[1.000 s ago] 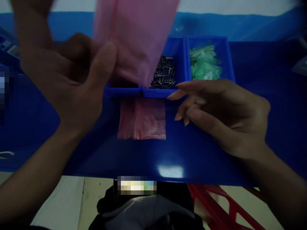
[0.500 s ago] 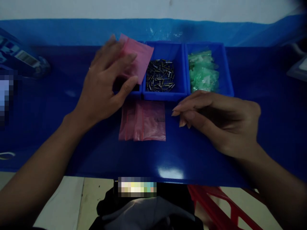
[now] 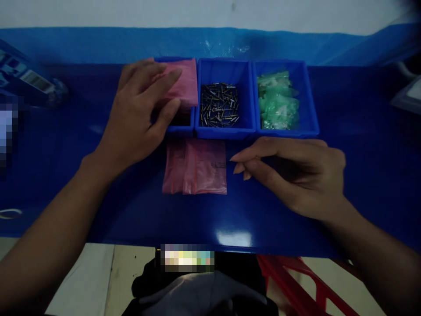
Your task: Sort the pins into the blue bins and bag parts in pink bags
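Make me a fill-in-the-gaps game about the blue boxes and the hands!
1. The bag under the left hand is ___ in colour.
2. The metal pins lie in the ___ one of the three bins.
3. The packets in the right bin are ___.
Missing words: pink, middle, green.

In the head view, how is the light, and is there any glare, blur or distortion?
Head view: dim, with a blue cast, and one white glare patch near the front edge of the blue table. Head view: the left hand, on a pink bag, and the right hand look sharp, without smear. Head view: the table's far edge bows, which suggests lens distortion; two patches are pixelated.
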A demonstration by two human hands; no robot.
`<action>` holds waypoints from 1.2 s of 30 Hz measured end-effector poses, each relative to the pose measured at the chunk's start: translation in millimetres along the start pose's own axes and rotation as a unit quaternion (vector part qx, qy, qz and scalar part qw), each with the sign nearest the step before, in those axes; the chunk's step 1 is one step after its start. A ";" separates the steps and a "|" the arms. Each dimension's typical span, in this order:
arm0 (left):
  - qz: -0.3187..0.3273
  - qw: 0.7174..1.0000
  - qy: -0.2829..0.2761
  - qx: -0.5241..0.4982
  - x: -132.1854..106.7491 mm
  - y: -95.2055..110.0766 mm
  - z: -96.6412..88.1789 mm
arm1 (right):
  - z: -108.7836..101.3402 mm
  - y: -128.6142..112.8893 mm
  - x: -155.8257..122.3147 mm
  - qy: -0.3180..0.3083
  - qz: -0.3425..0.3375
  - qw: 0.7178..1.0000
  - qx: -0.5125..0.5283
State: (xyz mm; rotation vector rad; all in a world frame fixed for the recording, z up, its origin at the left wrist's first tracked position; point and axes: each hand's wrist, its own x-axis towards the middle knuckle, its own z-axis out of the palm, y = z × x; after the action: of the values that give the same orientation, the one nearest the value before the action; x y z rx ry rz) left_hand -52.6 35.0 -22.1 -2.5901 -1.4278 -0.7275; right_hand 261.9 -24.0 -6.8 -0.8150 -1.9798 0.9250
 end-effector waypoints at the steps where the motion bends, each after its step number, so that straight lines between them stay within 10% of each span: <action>1: 0.004 1.000 0.005 -0.007 -0.1 -0.8 -0.6 | 0.0 -0.2 0.1 -0.001 0.001 1.000 -0.003; 26: 0.042 0.996 -0.060 0.059 4.1 8.1 -0.5 | 27.2 11.8 -9.3 -0.213 -0.191 0.914 -0.289; 36: -0.002 0.996 -0.090 0.010 4.0 12.4 -2.2 | 20.0 9.4 -5.1 -0.117 -0.157 0.954 -0.227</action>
State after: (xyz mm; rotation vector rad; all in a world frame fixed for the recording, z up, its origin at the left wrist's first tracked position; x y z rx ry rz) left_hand -41.5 30.6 -16.7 -2.6969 -1.4783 -0.4885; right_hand 249.4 -29.3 -24.9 -0.6218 -2.4922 0.3940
